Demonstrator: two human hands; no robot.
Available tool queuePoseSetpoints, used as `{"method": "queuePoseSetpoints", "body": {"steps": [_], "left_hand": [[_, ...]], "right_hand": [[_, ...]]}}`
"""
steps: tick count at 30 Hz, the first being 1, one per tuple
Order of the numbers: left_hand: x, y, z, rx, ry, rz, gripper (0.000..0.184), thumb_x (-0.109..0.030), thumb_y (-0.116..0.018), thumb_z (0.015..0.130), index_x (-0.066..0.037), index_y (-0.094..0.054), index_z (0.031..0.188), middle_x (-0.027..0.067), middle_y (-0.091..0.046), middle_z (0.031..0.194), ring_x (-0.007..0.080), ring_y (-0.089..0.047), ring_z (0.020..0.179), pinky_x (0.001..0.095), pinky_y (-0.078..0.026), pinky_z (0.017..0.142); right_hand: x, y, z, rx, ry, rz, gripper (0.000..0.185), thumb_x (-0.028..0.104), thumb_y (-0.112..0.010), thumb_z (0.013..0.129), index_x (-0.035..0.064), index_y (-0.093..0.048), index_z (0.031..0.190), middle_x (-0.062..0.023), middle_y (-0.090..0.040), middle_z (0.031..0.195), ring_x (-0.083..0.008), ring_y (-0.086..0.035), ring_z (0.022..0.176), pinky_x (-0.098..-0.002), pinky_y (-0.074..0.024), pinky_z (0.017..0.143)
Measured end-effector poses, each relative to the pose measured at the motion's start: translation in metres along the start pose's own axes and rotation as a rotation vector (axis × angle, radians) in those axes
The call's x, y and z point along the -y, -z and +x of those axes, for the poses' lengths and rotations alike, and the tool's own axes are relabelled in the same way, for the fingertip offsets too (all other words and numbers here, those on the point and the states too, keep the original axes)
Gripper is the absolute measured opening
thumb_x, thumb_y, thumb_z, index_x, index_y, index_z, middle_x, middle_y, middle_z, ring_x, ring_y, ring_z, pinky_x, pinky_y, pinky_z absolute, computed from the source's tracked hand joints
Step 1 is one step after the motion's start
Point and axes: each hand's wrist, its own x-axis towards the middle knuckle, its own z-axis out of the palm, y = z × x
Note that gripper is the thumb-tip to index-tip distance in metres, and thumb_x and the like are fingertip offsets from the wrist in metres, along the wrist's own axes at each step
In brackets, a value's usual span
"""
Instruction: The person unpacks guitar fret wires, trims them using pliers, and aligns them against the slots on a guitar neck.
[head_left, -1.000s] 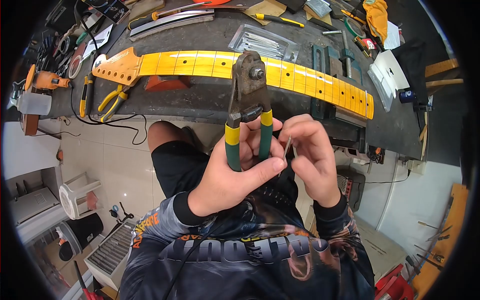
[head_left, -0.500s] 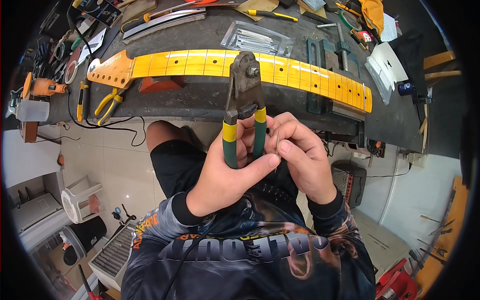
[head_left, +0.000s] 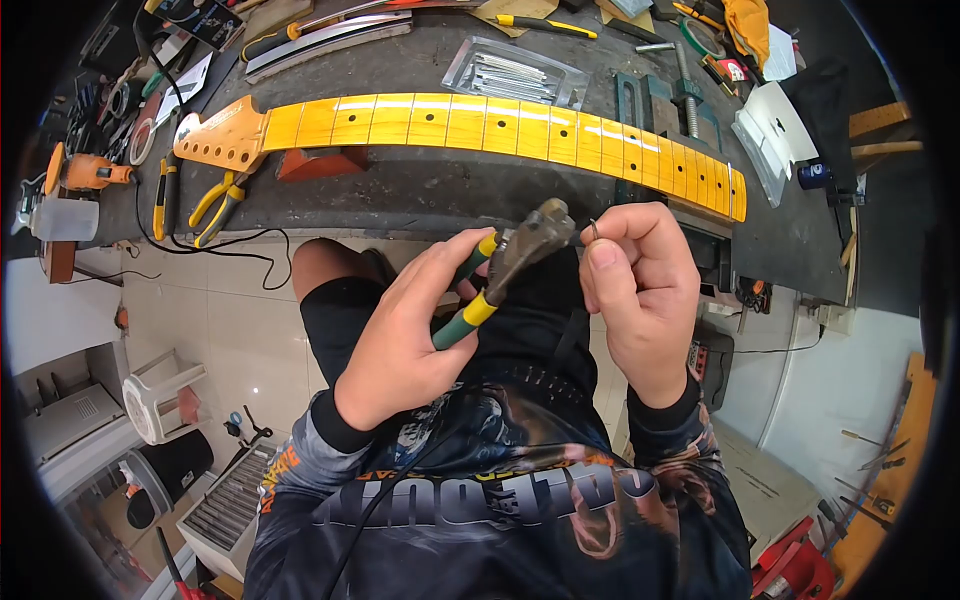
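Note:
My left hand (head_left: pixel 400 325) is wrapped round a pair of end-cutting pliers (head_left: pixel 522 250) with green and yellow handles. The dark jaws of the pliers tilt up to the right. Between the thumb and forefinger of my right hand (head_left: pixel 648 295) is a short, thin piece of fret wire (head_left: pixel 595 229), close to the jaws but apart from them. Most of the wire is hidden by my fingers. Beyond both hands, a yellow guitar neck (head_left: pixel 470 126) with dark dots lies across the bench.
The neck rests near a red support block (head_left: pixel 320 163) on the dark workbench (head_left: pixel 420 190). Behind it sits a clear plastic tray (head_left: pixel 515 75) of metal strips. Yellow-handled pliers (head_left: pixel 220 210) lie at the left, a clamp (head_left: pixel 685 95) at the right, a sander (head_left: pixel 85 170) far left.
The pliers have come down from in front of the neck and tipped to the right. My right hand has moved away from the left, up and to the right, with the wire.

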Motion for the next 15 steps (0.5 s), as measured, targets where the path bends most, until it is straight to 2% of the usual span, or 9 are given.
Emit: {"method": "queuePoseSetpoints", "body": {"steps": [4,11,15], "left_hand": [[-0.012,0.004,-0.002,0.004,0.004,0.150,0.082,0.009,-0.066,0.084,-0.004,-0.053,0.164,0.0186,-0.065,0.144,0.0315,-0.068,0.120,0.0403,-0.047,0.119],[-0.009,0.002,-0.005,0.002,0.012,0.125,0.086,0.009,-0.067,0.082,-0.005,-0.053,0.165,0.0175,-0.065,0.144,0.0301,-0.067,0.118,0.0408,-0.048,0.117],[-0.010,0.002,-0.006,0.012,0.023,0.136,0.087,0.009,-0.066,0.082,-0.005,-0.052,0.166,0.0175,-0.065,0.141,0.0304,-0.067,0.118,0.0408,-0.048,0.117]], "right_hand": [[0.006,-0.012,0.003,-0.075,0.071,-0.178,0.011,0.000,-0.068,0.110,-0.0023,-0.066,0.121,0.0004,-0.073,0.095,-0.0006,-0.060,0.082,-0.0196,-0.0475,0.072],[0.002,-0.014,0.005,-0.077,0.172,-0.275,0.014,-0.001,-0.070,0.109,-0.0029,-0.069,0.123,0.0005,-0.074,0.096,-0.0010,-0.062,0.081,-0.0203,-0.0495,0.072],[0.000,-0.011,0.004,-0.078,0.160,-0.313,0.015,-0.002,-0.071,0.108,-0.0028,-0.070,0.123,0.0006,-0.074,0.095,-0.0016,-0.063,0.081,-0.0208,-0.0506,0.072]]}}
